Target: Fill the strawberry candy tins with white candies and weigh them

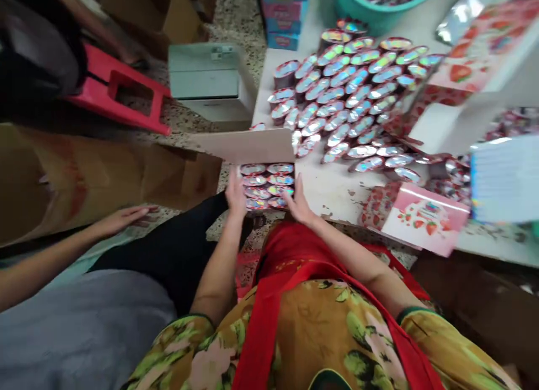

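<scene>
Between my hands is a small open carton, its pale lid flap raised at the far side. Inside stand shiny foil-topped cups in two columns. My left hand is closed on the carton's left wall. On the right side my right hand grips the wall, its thumb reaching over a cup near the front corner. The carton is at the table's left front edge, above my lap. I cannot tell whether its bottom touches the table.
Many foil-topped cups crowd the white table. A teal basin stands behind them. Strawberry-print cartons lie to the right. Leftwards are a pink stool, a cardboard box and a co-worker's hand.
</scene>
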### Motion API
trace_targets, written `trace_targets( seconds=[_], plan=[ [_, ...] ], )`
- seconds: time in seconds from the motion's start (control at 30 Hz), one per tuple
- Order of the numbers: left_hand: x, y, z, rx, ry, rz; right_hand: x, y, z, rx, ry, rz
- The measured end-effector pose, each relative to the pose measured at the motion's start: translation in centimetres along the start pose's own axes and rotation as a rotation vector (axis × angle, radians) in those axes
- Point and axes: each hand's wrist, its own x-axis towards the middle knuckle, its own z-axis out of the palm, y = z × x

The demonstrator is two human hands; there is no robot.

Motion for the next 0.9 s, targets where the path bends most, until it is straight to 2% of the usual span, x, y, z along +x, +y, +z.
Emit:
trace_targets(
  seconds=[0.03,0.1,0.13,0.17,0.23,0.3,0.33,0.43,0.57,0.67,0.73,0.8,0.9],
  plan=[
    [-0.8,0.3,-0.5,0.102,0.109,0.053,-1.4,-0.1,-0.4,-0.037,-0.008,-0.024],
    [-4.1,1.4,-0.3,0.333,0.318,0.191,-5.1,-0.1,-2.9,-0.108,-0.076,-0.097],
    [-6.5,2.2,0.5,0.402,0.366,0.299,-7.4,0.0,-4.8,-0.131,-0.137,-0.132],
    [-9.2,3.0,2.0,0.428,0.334,0.424,-9.8,0.2,-7.1,-0.144,-0.196,-0.157],
    [-15.0,5.2,6.5,0.392,0.083,0.65,-14.7,1.1,-12.4,-0.155,-0.231,-0.183],
    [-20.5,8.1,12.5,0.335,-0.195,0.829,-19.4,2.2,-18.2,-0.151,-0.135,-0.207],
    [-22.9,9.7,15.6,0.312,-0.283,0.894,-21.5,2.9,-21.1,-0.142,-0.061,-0.224],
    [-28.4,14.9,24.5,0.265,-0.378,0.984,-26.7,5.3,-29.9,-0.09,0.164,-0.254],
    [-34.1,20.8,33.5,0.269,-0.561,0.917,-31.6,9.7,-40.5,0.026,0.46,-0.111],
    [-37.5,23.8,39.6,0.315,-0.727,0.849,-33.1,13.3,-47.3,0.279,0.691,0.096],
    [-38.5,25.3,44.0,0.388,-0.818,0.807,-33.1,15.3,-51.1,0.488,0.85,0.245],
    [-38.3,26.6,48.7,0.494,-0.869,0.779,-32.4,16.6,-54.4,0.629,0.949,0.338],
    [-36.4,28.5,56.2,0.593,-0.859,0.779,-30.5,17.6,-58.3,0.706,1.018,0.35]
  ],
)
